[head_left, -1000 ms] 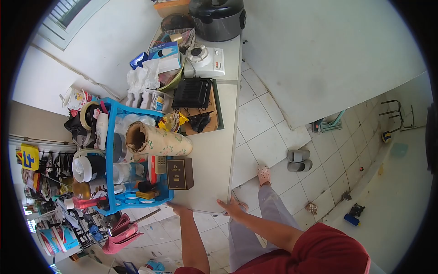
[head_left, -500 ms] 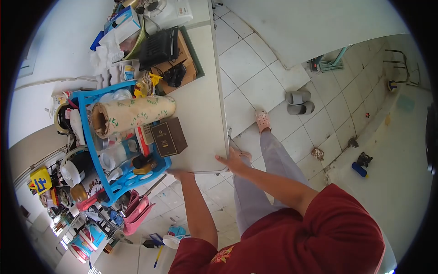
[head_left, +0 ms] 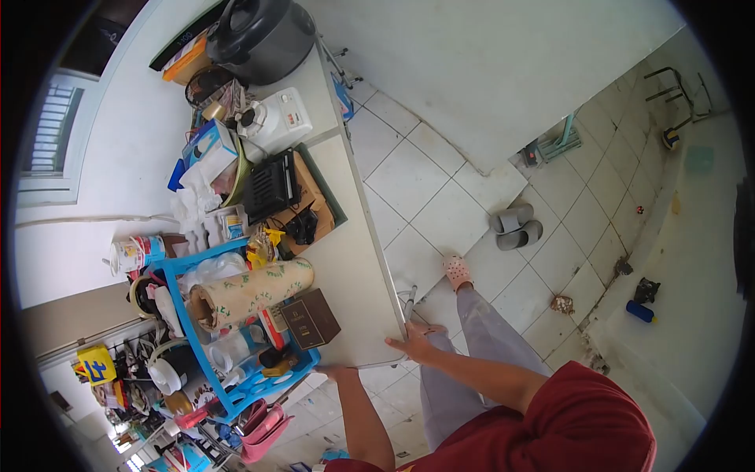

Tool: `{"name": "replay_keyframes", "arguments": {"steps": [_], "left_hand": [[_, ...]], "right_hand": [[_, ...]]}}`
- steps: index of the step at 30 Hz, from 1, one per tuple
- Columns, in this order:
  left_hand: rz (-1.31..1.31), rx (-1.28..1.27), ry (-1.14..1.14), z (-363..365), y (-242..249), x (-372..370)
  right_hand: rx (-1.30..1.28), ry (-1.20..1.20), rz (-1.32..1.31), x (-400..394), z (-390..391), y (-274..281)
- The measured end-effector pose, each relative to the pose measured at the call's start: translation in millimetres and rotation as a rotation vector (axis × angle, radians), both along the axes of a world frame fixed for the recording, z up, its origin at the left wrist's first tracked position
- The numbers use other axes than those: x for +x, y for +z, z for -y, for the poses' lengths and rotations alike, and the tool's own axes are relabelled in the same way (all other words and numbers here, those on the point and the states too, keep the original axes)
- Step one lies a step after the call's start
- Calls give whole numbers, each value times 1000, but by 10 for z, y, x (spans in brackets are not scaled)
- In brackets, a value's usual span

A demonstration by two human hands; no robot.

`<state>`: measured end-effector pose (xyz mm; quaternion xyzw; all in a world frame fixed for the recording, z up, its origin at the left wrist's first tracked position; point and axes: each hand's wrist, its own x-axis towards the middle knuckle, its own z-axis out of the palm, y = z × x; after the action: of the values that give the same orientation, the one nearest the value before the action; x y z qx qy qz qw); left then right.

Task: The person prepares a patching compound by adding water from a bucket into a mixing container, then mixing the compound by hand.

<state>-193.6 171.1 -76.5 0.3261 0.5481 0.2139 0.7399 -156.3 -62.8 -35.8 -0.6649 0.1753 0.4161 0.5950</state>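
Observation:
A white table (head_left: pixel 358 291) with a metal-trimmed edge extends away on the left. My right hand (head_left: pixel 417 344) grips its near corner, thumb on the top and fingers down over the side. My left hand (head_left: pixel 340 373) holds the near edge beside the blue basket, its fingers partly hidden beneath the tabletop. The blue basket (head_left: pixel 206 363) contains a patterned roll (head_left: pixel 255 293), clear plastic items and bottles. Against the basket, on the tabletop, rests a dark brown box (head_left: pixel 311 318).
Farther along the table are a black device (head_left: pixel 271 187), a white appliance (head_left: pixel 277 122) and a dark cooker (head_left: pixel 263 43). Grey slippers (head_left: pixel 516 226) lie on the tiled floor, right of a pink clog (head_left: pixel 455 271). Pink cloth (head_left: pixel 266 430) hangs below the basket.
The view has shifted, so the table and both hands appear lower, and the cooker and a window now show at the far end. Both hands keep their hold on the table edge.

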Motion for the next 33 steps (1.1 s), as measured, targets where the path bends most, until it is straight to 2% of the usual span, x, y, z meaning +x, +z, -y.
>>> {"name": "replay_keyframes", "arguments": {"steps": [4,6,9,12,22,28,31,33], "left_hand": [[-85,30,-8,28,18,19],[66,5,-68,26,-21,12],[-36,5,-58,46,-22,-18],[4,-47,-54,113,19,19],[-56,-9,-85,235,121,136],[-73,-20,-66,284,191,113],[-62,-26,-21,351,217,120],[-64,-29,2,413,232,117]], "right_hand": [[-10,14,-29,32,35,-38],[-18,11,-27,54,67,-39],[-35,19,-4,76,87,-50],[-97,52,28,97,117,-36],[-50,7,80,104,189,-95],[-90,89,100,177,227,5],[-154,233,39,343,342,123],[-26,114,-76,353,394,148]]}}
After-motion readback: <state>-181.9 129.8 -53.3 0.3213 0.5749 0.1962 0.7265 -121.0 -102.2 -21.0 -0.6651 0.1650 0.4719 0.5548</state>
